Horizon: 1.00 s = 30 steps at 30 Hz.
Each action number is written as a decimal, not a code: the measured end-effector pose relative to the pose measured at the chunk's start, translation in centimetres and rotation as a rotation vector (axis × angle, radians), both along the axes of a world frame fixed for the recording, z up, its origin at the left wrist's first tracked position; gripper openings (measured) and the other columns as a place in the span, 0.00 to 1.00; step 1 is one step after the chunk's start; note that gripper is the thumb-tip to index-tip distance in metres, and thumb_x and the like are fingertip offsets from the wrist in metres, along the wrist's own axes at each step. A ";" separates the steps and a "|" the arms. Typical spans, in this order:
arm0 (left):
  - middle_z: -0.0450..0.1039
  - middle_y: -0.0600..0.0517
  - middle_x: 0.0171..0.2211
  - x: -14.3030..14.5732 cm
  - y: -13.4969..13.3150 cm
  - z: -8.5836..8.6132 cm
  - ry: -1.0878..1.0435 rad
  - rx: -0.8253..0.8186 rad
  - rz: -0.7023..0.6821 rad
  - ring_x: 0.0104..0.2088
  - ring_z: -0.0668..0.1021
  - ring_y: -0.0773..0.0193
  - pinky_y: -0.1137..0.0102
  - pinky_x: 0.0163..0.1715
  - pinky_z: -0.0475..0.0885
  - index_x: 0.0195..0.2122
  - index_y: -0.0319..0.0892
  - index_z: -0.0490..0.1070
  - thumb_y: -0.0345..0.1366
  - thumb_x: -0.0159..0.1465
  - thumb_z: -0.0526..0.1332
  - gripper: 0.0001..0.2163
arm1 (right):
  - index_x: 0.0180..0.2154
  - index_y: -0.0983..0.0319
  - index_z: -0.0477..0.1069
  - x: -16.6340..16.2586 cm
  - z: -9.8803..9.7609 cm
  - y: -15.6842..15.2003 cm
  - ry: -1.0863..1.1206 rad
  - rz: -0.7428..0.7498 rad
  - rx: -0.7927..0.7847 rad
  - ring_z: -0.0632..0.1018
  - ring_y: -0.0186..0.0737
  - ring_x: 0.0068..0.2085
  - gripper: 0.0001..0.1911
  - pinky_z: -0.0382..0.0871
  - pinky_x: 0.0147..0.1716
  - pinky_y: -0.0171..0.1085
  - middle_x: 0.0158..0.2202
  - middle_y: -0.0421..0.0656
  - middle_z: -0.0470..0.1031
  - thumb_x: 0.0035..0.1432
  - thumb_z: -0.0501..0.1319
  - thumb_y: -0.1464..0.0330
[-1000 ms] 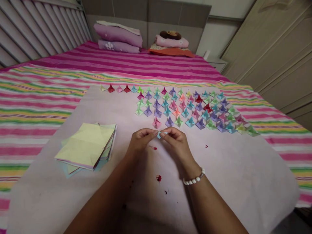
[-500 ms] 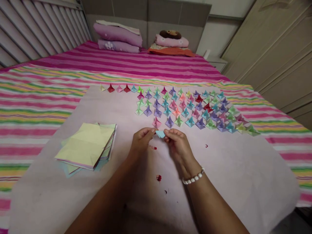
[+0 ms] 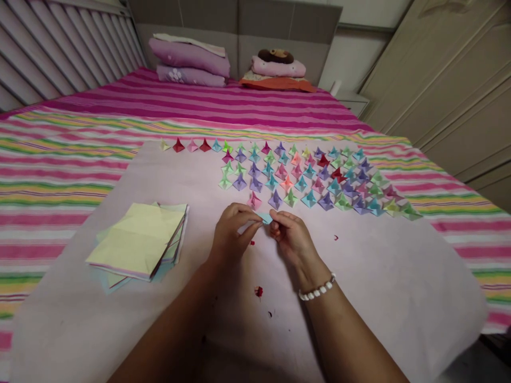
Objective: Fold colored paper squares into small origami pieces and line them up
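A small folded piece of light blue paper (image 3: 265,218) is held up between my two hands, just in front of the nearest row of paper figures. My left hand (image 3: 235,229) pinches its left side, thumb below and fingers above. At its right end, the thumb and forefinger of my right hand (image 3: 292,234) are closed on it, with the other fingers curled in. A pink folded paper figure (image 3: 254,200) stands right behind the blue piece. Part of the blue paper is hidden by my fingertips.
Several rows of small coloured paper figures (image 3: 309,199) stand at the back of a pale sheet (image 3: 359,287). Left of my hands lies a stack of square paper (image 3: 136,239), yellow on top. Striped bedding (image 3: 35,213) surrounds the sheet. Folded bedding (image 3: 191,58) lies near the headboard.
My left fingers have shifted from the blue paper's left tip onto its side, the thumb dropping lower and the fingers arching. My right hand keeps its pinch. The view has moved slightly.
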<state>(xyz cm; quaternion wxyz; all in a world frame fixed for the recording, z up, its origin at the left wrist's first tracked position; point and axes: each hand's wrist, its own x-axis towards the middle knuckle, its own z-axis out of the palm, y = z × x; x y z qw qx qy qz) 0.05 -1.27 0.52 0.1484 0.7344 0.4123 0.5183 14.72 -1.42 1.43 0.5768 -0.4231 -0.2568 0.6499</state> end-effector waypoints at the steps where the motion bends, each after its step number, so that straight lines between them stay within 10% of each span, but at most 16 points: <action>1: 0.72 0.53 0.33 0.0 0.0 0.0 0.021 0.018 0.004 0.37 0.76 0.66 0.70 0.39 0.72 0.33 0.44 0.77 0.28 0.58 0.65 0.05 | 0.14 0.63 0.64 0.0 0.0 0.0 -0.014 0.013 0.005 0.61 0.27 0.17 0.17 0.52 0.19 0.32 0.13 0.35 0.63 0.40 0.71 0.66; 10: 0.75 0.53 0.32 -0.4 0.3 0.2 -0.040 -0.192 -0.022 0.31 0.75 0.68 0.74 0.31 0.70 0.32 0.43 0.77 0.30 0.58 0.64 0.03 | 0.18 0.61 0.67 -0.2 -0.5 -0.3 -0.316 0.020 0.112 0.62 0.30 0.19 0.17 0.53 0.21 0.34 0.15 0.36 0.64 0.50 0.66 0.58; 18: 0.78 0.54 0.29 -0.6 0.5 -0.3 -0.087 -0.423 -0.041 0.26 0.75 0.69 0.76 0.27 0.69 0.31 0.43 0.78 0.31 0.57 0.62 0.05 | 0.33 0.58 0.78 -0.1 -0.3 -0.6 -0.705 -0.043 0.542 0.68 0.34 0.27 0.06 0.63 0.28 0.36 0.36 0.43 0.74 0.50 0.67 0.67; 30: 0.78 0.53 0.25 -0.7 0.8 -1.3 -0.072 -0.567 -0.038 0.26 0.78 0.64 0.73 0.24 0.72 0.29 0.42 0.77 0.32 0.55 0.62 0.05 | 0.25 0.60 0.75 -0.2 -1.6 -0.4 -0.793 0.027 0.361 0.71 0.36 0.26 0.03 0.64 0.27 0.35 0.24 0.40 0.74 0.49 0.64 0.69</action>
